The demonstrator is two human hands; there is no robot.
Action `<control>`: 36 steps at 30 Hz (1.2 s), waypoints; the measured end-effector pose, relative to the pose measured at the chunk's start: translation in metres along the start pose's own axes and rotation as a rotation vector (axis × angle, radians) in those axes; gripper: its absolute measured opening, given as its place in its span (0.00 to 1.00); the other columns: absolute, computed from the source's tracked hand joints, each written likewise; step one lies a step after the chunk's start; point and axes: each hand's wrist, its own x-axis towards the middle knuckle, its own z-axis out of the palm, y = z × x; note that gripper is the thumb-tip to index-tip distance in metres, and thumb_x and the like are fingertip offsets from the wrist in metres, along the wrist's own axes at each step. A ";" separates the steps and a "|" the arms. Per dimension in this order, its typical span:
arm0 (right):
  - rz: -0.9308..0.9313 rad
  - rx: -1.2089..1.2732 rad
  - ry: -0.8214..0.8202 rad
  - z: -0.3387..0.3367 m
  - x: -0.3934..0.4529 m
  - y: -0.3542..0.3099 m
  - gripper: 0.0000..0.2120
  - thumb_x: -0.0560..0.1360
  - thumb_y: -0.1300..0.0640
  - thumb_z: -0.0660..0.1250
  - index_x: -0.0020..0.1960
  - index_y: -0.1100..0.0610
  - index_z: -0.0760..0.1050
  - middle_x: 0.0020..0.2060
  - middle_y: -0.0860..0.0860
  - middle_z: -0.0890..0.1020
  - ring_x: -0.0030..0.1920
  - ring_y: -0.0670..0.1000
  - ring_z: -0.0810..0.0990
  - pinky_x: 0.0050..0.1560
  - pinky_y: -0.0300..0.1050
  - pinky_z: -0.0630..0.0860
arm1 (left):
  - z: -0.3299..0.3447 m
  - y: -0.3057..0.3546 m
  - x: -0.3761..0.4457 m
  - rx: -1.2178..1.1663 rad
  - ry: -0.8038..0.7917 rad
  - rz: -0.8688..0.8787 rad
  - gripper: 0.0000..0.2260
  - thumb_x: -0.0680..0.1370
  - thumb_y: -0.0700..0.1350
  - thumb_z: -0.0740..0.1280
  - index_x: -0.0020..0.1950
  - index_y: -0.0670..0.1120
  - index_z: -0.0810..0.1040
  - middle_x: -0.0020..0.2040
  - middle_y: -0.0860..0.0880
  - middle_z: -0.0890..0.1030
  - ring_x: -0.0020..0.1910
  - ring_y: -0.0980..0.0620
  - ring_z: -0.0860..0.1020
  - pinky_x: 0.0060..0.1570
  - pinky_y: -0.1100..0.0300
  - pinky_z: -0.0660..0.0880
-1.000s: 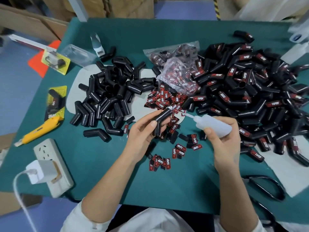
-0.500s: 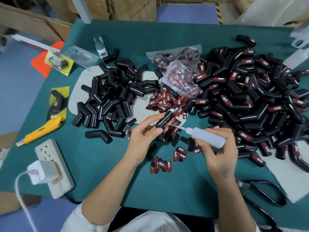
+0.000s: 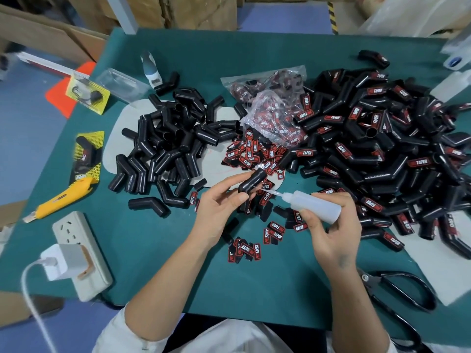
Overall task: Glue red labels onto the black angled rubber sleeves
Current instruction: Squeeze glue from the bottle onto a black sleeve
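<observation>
1. Gripping one black angled sleeve between thumb and fingers, the left hand holds it up just above the green table, near the middle of the view.
2. At about three o'clock from that sleeve, the right hand is wrapped around a translucent glue bottle, which lies almost level with its thin nozzle pointing toward nine o'clock.
3. The nozzle tip sits right at the bend of the held sleeve; whether it actually touches I cannot tell.
4. Loose red labels lie scattered at twelve o'clock from the hands, partly on a grey sheet, and a smaller cluster lies at six o'clock, between the two forearms.
5. A pile of plain sleeves sits at ten o'clock, none of them showing a label that I can see.
6. A bigger heap of labelled sleeves fills the table from one to three o'clock.
7. A clear bag of labels rests at twelve o'clock, between the two piles.
8. At nine o'clock lies a yellow utility knife; a white power strip with a charger plugged in sits at eight o'clock.
9. Black-handled scissors lie at four o'clock near the table edge.
</observation>
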 end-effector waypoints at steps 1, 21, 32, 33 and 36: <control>0.005 0.001 0.000 0.000 0.000 -0.001 0.16 0.77 0.48 0.72 0.61 0.33 0.73 0.54 0.34 0.77 0.52 0.46 0.79 0.52 0.41 0.74 | 0.000 0.000 0.000 0.003 -0.001 0.001 0.20 0.77 0.49 0.77 0.69 0.47 0.83 0.67 0.40 0.83 0.62 0.39 0.84 0.62 0.54 0.79; 0.046 -0.003 -0.030 0.000 -0.001 -0.001 0.14 0.79 0.46 0.71 0.60 0.34 0.73 0.53 0.36 0.77 0.52 0.47 0.79 0.50 0.38 0.74 | -0.002 -0.006 0.000 0.018 -0.013 -0.021 0.20 0.78 0.46 0.76 0.69 0.45 0.82 0.68 0.41 0.82 0.65 0.37 0.82 0.65 0.50 0.78; 0.029 0.003 -0.015 -0.001 -0.002 -0.001 0.12 0.79 0.45 0.71 0.61 0.34 0.74 0.53 0.36 0.77 0.52 0.49 0.80 0.49 0.44 0.75 | -0.002 -0.006 0.000 0.018 -0.016 -0.015 0.20 0.77 0.47 0.77 0.68 0.47 0.83 0.67 0.42 0.83 0.63 0.37 0.83 0.65 0.49 0.79; 0.025 0.002 -0.009 -0.001 -0.001 -0.001 0.12 0.80 0.45 0.71 0.60 0.35 0.74 0.53 0.36 0.77 0.52 0.49 0.80 0.49 0.45 0.75 | -0.002 -0.006 0.000 0.025 -0.014 -0.013 0.19 0.77 0.46 0.77 0.68 0.47 0.83 0.67 0.41 0.83 0.63 0.37 0.83 0.65 0.48 0.78; 0.009 -0.002 -0.003 -0.001 -0.001 -0.002 0.10 0.80 0.42 0.70 0.60 0.36 0.74 0.53 0.36 0.77 0.51 0.49 0.80 0.49 0.44 0.75 | -0.001 -0.007 0.001 0.032 -0.021 -0.007 0.18 0.78 0.42 0.74 0.68 0.47 0.83 0.67 0.40 0.82 0.63 0.36 0.83 0.66 0.48 0.78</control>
